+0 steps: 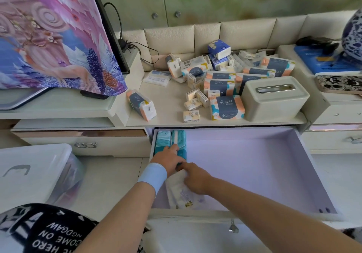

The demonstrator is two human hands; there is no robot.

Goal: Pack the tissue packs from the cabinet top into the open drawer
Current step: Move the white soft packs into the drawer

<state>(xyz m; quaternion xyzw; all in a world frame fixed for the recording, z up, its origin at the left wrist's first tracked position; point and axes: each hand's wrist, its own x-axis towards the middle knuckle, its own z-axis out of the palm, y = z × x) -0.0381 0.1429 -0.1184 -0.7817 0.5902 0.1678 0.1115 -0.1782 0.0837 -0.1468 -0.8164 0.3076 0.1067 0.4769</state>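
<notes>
Now both hands are in the open drawer point(274, 164): right hand point(195, 178) grasps a white tissue pack point(184, 196), left hand point(168, 158) lies on the teal packs point(176, 139), its grip unclear.

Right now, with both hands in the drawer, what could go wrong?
The pile on the cabinet top is loose; pulling one pack may tumble others.
A small pack sits at the front edge and could drop.
The white pack under the right hand lies askew by the teal packs, so the row may jam.
</notes>
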